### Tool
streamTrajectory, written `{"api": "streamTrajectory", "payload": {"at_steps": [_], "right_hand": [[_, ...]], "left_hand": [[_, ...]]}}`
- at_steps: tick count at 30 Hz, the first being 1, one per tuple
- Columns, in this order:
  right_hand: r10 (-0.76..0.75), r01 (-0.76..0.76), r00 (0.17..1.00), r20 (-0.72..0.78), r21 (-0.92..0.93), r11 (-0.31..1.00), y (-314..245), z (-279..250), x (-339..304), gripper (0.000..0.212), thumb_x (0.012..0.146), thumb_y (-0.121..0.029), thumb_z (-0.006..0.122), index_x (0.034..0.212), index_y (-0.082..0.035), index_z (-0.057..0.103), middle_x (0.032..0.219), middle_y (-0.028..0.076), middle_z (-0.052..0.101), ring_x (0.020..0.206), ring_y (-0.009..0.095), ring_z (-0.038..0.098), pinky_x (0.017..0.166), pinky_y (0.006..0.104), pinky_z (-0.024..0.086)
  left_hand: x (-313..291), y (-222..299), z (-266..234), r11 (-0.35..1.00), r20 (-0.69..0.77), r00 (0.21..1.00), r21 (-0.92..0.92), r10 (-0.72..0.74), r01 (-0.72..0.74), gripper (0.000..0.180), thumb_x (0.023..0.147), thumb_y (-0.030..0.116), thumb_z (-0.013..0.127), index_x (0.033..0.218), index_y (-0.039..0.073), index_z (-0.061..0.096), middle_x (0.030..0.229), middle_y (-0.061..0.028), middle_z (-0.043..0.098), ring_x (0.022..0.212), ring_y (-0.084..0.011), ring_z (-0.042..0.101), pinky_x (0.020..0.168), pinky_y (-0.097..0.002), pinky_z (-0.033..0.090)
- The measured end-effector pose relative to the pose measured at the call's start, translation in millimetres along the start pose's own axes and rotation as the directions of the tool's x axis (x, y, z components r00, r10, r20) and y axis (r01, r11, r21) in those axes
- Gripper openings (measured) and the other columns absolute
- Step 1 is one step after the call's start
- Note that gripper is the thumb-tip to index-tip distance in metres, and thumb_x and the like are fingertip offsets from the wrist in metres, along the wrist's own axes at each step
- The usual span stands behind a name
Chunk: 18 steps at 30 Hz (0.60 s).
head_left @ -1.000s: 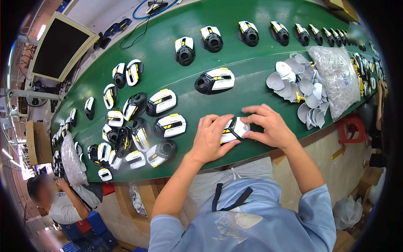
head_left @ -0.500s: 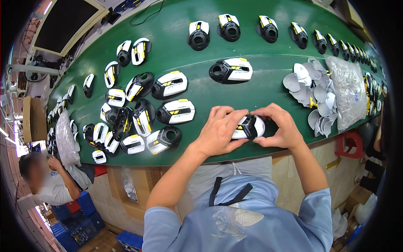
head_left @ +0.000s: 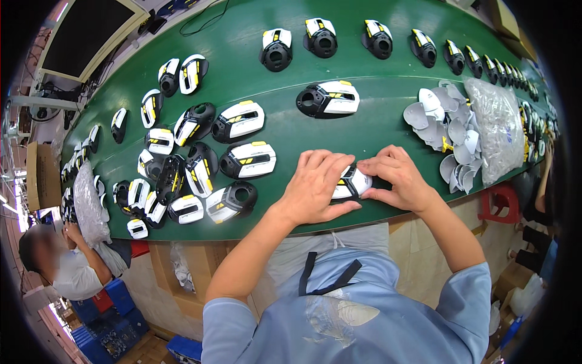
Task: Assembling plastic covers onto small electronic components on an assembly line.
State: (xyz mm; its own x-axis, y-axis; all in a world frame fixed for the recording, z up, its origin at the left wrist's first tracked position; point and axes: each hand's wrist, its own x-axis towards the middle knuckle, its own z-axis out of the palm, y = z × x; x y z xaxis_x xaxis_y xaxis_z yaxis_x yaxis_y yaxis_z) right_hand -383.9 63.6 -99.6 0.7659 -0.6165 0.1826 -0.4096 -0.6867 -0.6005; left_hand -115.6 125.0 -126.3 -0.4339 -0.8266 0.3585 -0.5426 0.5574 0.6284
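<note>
At the near edge of the green table, both hands hold a black, white and yellow plastic shell [head_left: 343, 190]. My left hand [head_left: 310, 189] lies over its left part with the fingers curved down, covering most of it. Thumb and fingers of my right hand [head_left: 403, 180] pinch the rounded white end piece [head_left: 362, 181] at the shell's right. Beyond the hands sits a single similar shell [head_left: 330, 99]. To the left lies a loose group of such shells [head_left: 248, 159], some with a round black opening.
Right of my hands lies a heap of grey-white curved caps [head_left: 451, 130] beside a clear plastic bag [head_left: 497, 133]. Rows of shells [head_left: 320, 37] line the far side of the green table [head_left: 242, 67]. A person [head_left: 79, 267] sits at the left; a red stool [head_left: 500, 203] stands right.
The view has shifted slightly, so the table things appear a little further left. My right fingers have closed in nearer the left hand, and less of the shell's white end shows.
</note>
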Motion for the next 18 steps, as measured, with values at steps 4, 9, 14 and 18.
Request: {"api": "streamTrajectory", "payload": {"at_steps": [4,9,14,18], "right_hand": [[0.047,-0.05,0.998,0.041,0.074,0.996,-3.4,-0.9,-5.5,0.055,0.078,-0.03,0.093,0.125,-0.008,0.076,0.126,0.006,0.078,0.099,0.032,0.065,0.092,0.0462,0.052],[0.008,-0.01,0.998,0.064,0.022,1.0,-2.1,-1.0,4.2,0.05,0.082,-0.027,0.091,0.125,-0.009,0.074,0.124,0.006,0.077,0.101,0.031,0.067,0.089,0.0447,0.052],[0.033,-0.032,0.999,0.035,-0.027,0.999,-5.9,3.7,-4.9,0.051,0.081,-0.027,0.091,0.127,-0.011,0.074,0.127,0.003,0.076,0.104,0.03,0.066,0.091,0.0452,0.052],[0.003,-0.005,0.999,-0.039,-0.06,0.998,-4.8,12.8,-8.9,0.049,0.08,-0.026,0.092,0.123,-0.011,0.074,0.126,0.003,0.076,0.103,0.029,0.066,0.088,0.0452,0.052]], "left_hand": [[3.3,2.9,2.3,1.0,-0.003,1.0,0.016,-0.001,0.001,0.089,0.08,0.051,0.092,0.146,0.005,0.054,0.136,-0.0168,0.065,0.122,-0.0402,0.058,0.106,-0.0549,0.041],[8.4,-1.1,1.0,0.997,-0.002,1.0,0.081,-0.004,0.004,0.088,0.076,0.059,0.092,0.139,0.007,0.061,0.13,-0.0123,0.066,0.119,-0.0365,0.06,0.104,-0.0517,0.043],[13.2,2.2,3.1,0.995,-0.001,1.0,0.104,0.003,-0.003,0.072,0.078,0.056,0.091,0.131,0.012,0.069,0.125,-0.0098,0.066,0.116,-0.0341,0.06,0.101,-0.0493,0.044],[9.7,3.1,5.6,0.993,-0.027,1.0,0.119,-0.013,0.016,0.058,0.08,0.051,0.091,0.124,0.016,0.075,0.124,-0.0077,0.066,0.113,-0.0326,0.06,0.098,-0.0478,0.044]]}}
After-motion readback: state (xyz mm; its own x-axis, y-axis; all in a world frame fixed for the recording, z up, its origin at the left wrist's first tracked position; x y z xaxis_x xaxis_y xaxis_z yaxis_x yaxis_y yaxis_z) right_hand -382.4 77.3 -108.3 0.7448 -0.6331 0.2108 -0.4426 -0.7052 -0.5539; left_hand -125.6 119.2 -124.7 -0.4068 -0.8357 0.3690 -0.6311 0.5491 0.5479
